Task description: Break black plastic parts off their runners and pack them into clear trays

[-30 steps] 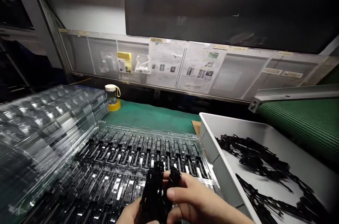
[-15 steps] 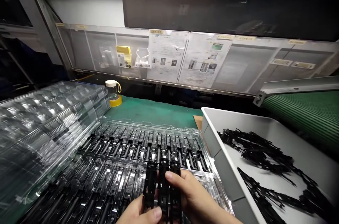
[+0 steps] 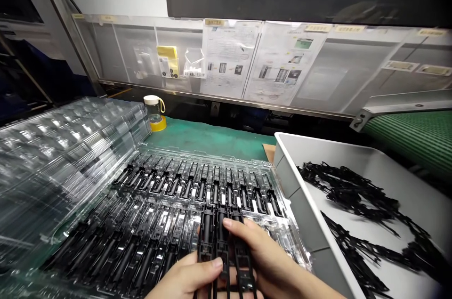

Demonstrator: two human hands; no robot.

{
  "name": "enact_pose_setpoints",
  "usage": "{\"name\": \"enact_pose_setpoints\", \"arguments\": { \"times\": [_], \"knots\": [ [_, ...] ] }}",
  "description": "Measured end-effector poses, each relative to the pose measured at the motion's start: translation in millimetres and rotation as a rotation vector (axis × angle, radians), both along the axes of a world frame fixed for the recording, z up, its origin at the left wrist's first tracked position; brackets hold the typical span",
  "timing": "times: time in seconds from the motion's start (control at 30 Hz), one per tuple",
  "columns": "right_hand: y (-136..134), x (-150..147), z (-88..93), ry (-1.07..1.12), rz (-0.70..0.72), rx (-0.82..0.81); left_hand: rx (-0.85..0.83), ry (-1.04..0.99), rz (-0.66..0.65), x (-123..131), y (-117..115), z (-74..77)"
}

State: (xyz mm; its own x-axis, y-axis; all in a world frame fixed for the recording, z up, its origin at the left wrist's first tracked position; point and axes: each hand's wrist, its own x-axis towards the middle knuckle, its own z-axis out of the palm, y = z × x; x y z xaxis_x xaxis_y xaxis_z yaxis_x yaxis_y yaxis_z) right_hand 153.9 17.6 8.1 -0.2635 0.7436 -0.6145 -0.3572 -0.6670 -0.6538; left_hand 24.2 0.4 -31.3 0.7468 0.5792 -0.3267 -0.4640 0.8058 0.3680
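Note:
Both my hands hold a small bundle of long black plastic frame parts point(image 3: 221, 238) low in the middle of the view. My left hand point(image 3: 187, 278) pinches them from the left with the thumb on top. My right hand point(image 3: 263, 259) wraps them from the right, fingers curled over the parts. The bundle lies flat just above the near right part of a clear plastic tray point(image 3: 176, 186), whose slots hold several rows of the same black parts.
A stack of clear trays point(image 3: 60, 148) rises on the left. A grey bin point(image 3: 300, 195) with black plastic runners point(image 3: 353, 195) stands on the right, beside a green conveyor belt point(image 3: 416, 139). A small jar on yellow tape point(image 3: 154, 113) sits on the green mat point(image 3: 212, 136).
The bundle of black parts has been spread flat and lowered toward the tray, and my hands have shifted slightly right. The camera has tilted down.

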Motion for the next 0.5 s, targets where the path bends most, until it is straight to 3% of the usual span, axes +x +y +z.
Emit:
{"name": "enact_pose_setpoints", "arguments": {
  "times": [0.27,0.5],
  "knots": [
    [0.5,4.0,-3.6,0.035,0.081,0.014,-0.037,-0.011,-0.015,-2.0,-1.8,11.9],
    [-0.6,3.3,-1.7,0.017,0.113,0.135,0.017,0.000,-0.020,-0.6,-2.4,10.8]
  ]
}}
